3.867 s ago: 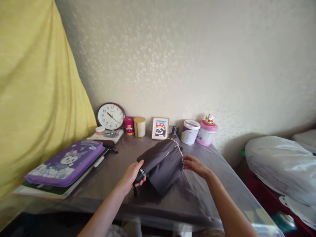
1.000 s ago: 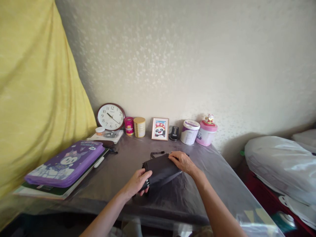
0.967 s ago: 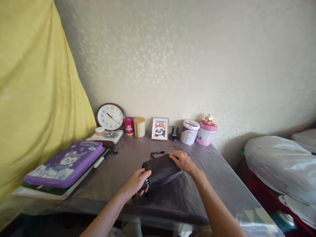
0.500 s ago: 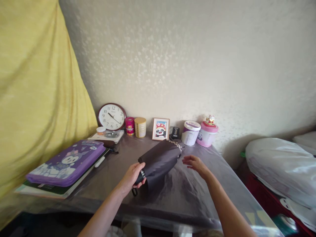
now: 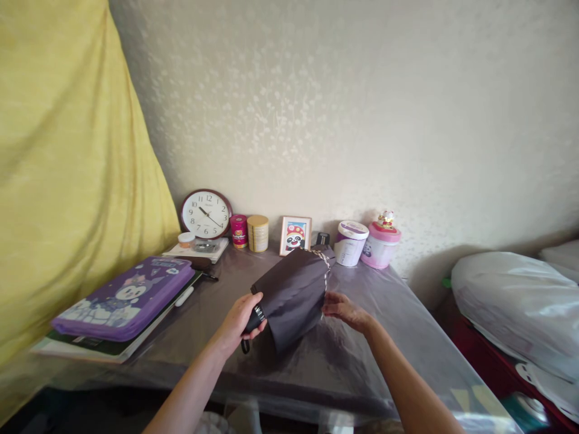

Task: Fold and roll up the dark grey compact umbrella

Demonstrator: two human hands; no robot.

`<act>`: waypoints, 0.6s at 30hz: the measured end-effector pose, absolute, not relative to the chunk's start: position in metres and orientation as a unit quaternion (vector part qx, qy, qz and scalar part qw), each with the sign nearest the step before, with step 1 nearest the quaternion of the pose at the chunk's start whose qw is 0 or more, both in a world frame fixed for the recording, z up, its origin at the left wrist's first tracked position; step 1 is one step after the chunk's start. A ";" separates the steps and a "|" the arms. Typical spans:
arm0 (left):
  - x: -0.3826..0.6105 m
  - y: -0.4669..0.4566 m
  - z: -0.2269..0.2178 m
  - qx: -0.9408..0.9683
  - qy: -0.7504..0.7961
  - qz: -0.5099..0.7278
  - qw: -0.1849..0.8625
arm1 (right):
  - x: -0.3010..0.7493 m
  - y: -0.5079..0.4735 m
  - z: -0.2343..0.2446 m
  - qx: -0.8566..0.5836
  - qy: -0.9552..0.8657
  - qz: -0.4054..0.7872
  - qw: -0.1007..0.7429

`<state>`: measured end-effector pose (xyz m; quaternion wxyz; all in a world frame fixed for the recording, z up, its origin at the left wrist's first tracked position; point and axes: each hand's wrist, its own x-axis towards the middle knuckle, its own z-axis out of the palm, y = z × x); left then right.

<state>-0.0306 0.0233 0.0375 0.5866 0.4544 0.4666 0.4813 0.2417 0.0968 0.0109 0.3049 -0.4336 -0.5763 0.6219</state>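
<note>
A dark folding umbrella, its canopy loosely gathered, tilts over the table with its patterned trim at the far right end. My left hand is closed around its short black handle, from which a small wrist loop hangs. At the canopy's right edge is my right hand, its fingers loosely bent and apart, the fingertips at the patterned trim. Whether those fingertips press on the fabric is hard to see.
A purple case lies on books at the left. Along the wall stand a clock, a pink tin, a yellow canister, a panda picture frame, a purple-white tub and a pink tub. The table's right edge slopes away.
My right hand has moved left and slightly down to the canopy's edge. The umbrella has turned a little, and its canopy shows broader and hangs lower in front.
</note>
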 end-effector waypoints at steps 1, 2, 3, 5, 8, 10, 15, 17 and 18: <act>-0.031 0.024 0.037 0.453 0.468 0.483 0.586 | 0.243 0.097 0.011 -0.440 -0.574 0.624 0.295; -0.031 0.024 0.037 0.452 0.469 0.485 0.585 | 0.245 0.097 0.010 -0.446 -0.572 0.626 0.286; -0.032 0.024 0.037 0.451 0.470 0.486 0.583 | 0.246 0.097 0.010 -0.450 -0.571 0.628 0.277; -0.033 0.025 0.037 0.451 0.472 0.489 0.579 | 0.249 0.097 0.008 -0.455 -0.572 0.632 0.259; -0.034 0.026 0.037 0.447 0.477 0.492 0.574 | 0.250 0.097 0.007 -0.477 -0.561 0.633 0.240; -0.035 0.027 0.036 0.443 0.483 0.495 0.570 | 0.250 0.096 0.007 -0.492 -0.552 0.633 0.230; -0.038 0.030 0.032 0.439 0.487 0.503 0.563 | 0.248 0.091 0.012 -0.495 -0.555 0.626 0.234; -0.039 0.031 0.030 0.438 0.490 0.505 0.560 | 0.247 0.091 0.013 -0.504 -0.556 0.614 0.245; -0.040 0.032 0.029 0.437 0.491 0.506 0.558 | 0.247 0.091 0.013 -0.510 -0.556 0.608 0.250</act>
